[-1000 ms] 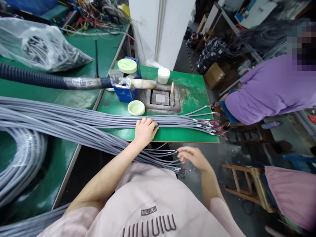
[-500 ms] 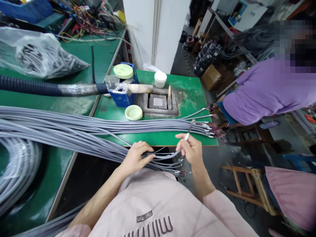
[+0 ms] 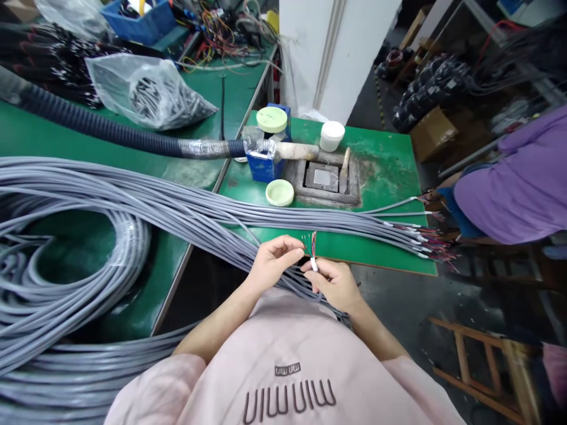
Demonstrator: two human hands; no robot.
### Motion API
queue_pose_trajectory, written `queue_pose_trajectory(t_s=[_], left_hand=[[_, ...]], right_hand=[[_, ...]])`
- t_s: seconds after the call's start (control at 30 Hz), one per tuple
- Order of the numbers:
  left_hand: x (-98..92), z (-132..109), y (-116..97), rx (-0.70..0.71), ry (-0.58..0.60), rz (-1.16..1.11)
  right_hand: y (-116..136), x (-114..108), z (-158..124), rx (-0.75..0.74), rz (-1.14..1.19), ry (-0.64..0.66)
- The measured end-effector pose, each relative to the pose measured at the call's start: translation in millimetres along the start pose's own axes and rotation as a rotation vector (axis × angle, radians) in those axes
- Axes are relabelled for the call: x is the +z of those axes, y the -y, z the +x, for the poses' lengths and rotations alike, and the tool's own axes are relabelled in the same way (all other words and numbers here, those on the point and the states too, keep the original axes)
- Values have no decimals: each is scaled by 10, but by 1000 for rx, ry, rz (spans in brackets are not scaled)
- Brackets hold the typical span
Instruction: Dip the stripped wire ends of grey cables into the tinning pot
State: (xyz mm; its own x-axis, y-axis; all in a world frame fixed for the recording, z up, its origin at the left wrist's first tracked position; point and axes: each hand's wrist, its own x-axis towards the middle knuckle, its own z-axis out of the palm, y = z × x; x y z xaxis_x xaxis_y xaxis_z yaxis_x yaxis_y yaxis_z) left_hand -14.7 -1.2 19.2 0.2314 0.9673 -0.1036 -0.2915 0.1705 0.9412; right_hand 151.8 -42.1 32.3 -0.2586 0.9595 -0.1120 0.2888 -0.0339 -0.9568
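Note:
A grey cable's stripped end, with thin coloured wires (image 3: 313,242) fanned out above a white sleeve (image 3: 314,264), stands up in front of my chest. My right hand (image 3: 334,282) grips this cable just below the sleeve, thumb and fingers closed. From the left, my left hand (image 3: 277,262) pinches at the splayed wires; its fingertips meet at the wires' left side, and the exact strand is too small to make out. Beneath both hands hang more grey cables (image 3: 237,251), partly hidden by them. A larger bundle of grey cables (image 3: 310,218) lies behind, its stripped ends (image 3: 432,239) at the right.
On the green table (image 3: 385,159) are a recessed metal pot (image 3: 323,177), a brush (image 3: 345,165), a white tub (image 3: 332,136), a pale green lid (image 3: 280,193) and a blue box (image 3: 266,165) under a ribbed hose (image 3: 146,134). Coiled cable (image 3: 128,242) lies left; a co-worker in purple (image 3: 509,183) is at right.
My left hand has left the hanging cables and come to the wires. My right hand has brought the cable end left and turned it upright. The view has shifted left.

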Motion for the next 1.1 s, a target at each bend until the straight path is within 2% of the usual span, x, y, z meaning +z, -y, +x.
queue_pose_trajectory(t_s=[0.27, 0.5, 0.57, 0.73, 0.93, 1.1], left_hand=[[16, 35, 52, -29, -47, -74], [6, 13, 100, -28, 8, -181], [22, 21, 91, -73, 8, -246], [78, 70, 54, -321, 11, -371], [89, 100, 14, -350, 14, -337], [61, 98, 13, -319, 39, -315]], right_hand=[[37, 36, 39, 33, 25, 6], [24, 22, 84, 16, 33, -4], [19, 22, 88, 3, 34, 9], [-4, 28, 89, -73, 7, 84], [-23, 32, 91, -83, -11, 95], [-24, 38, 91, -75, -27, 93]])
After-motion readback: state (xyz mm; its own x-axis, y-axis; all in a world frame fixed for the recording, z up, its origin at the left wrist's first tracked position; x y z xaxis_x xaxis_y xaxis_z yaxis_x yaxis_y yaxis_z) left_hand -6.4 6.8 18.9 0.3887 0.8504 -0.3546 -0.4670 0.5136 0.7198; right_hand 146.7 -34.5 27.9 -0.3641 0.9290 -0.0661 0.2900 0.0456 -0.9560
